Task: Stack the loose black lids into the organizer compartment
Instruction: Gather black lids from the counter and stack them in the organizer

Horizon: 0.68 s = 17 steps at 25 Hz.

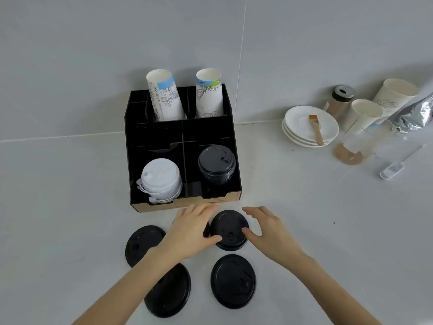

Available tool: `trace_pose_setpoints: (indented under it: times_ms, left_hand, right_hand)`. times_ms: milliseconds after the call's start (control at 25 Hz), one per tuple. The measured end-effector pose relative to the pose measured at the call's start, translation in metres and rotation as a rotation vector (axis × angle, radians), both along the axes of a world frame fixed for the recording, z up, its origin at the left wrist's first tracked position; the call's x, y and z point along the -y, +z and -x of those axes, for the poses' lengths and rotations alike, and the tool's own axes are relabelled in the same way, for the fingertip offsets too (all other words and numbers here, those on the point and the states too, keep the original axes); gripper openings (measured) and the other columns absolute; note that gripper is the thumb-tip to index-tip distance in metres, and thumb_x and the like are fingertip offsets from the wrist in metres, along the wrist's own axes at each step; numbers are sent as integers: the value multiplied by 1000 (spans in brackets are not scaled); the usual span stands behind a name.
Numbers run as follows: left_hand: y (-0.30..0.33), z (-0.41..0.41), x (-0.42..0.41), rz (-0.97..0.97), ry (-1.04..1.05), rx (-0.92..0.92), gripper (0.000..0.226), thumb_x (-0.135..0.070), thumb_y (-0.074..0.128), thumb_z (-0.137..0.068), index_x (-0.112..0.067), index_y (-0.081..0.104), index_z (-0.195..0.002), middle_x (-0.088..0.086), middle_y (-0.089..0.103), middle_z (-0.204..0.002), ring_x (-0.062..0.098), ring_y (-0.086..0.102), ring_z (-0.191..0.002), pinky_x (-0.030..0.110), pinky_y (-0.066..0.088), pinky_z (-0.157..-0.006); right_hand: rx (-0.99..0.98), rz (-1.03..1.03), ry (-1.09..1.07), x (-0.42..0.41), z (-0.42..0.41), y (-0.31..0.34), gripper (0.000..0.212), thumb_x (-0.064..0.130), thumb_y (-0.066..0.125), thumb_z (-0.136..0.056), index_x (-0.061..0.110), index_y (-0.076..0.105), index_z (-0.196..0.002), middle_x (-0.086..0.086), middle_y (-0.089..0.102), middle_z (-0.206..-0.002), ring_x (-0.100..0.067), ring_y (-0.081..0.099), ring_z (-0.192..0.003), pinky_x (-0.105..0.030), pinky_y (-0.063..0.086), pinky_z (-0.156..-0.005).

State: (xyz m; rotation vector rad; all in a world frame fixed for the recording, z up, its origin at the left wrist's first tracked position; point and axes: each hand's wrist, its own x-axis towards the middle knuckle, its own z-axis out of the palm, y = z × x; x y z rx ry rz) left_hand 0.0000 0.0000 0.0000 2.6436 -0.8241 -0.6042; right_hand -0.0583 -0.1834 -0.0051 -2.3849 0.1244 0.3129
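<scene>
Gripping one loose lid (229,229) at lower centre between left hand (191,227) and right hand (267,227); next move, judged: lift it onto the black stack (216,164) in the organizer (131,160).

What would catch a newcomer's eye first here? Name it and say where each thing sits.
Two bare hands, the left hand and the right hand, close on one black lid just in front of the black organizer. Three more loose lids lie flat on the grey counter nearer the person. In the organizer's front row a white lid stack sits left and a black lid stack right, with two printed paper cups at the back.
</scene>
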Motion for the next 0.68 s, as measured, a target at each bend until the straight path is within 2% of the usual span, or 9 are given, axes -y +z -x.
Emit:
trace_pose_setpoints:
  times_ms: [520,680]
  left_hand:
    - [-30,-4,10,-102,-41,55,70,-43,50,-83,-23,12,-139,-5,25,-149,17,24,-133,36,10,-112]
    - [-30,-2,12,-95,-44,48,77,-51,51,-80,-23,10,-139,-5,23,-149,17,22,-134,37,9,-112]
  right_hand:
    - [-25,-64,-64,-4,3,-28,48,17,56,-84,16,38,-129,-5,43,-126,-21,48,-111,-25,39,-94]
    - [12,-57,-42,-5,1,-27,50,20,56,-84,14,37,-129,-4,45,-130,-20,43,-119,-26,35,-99]
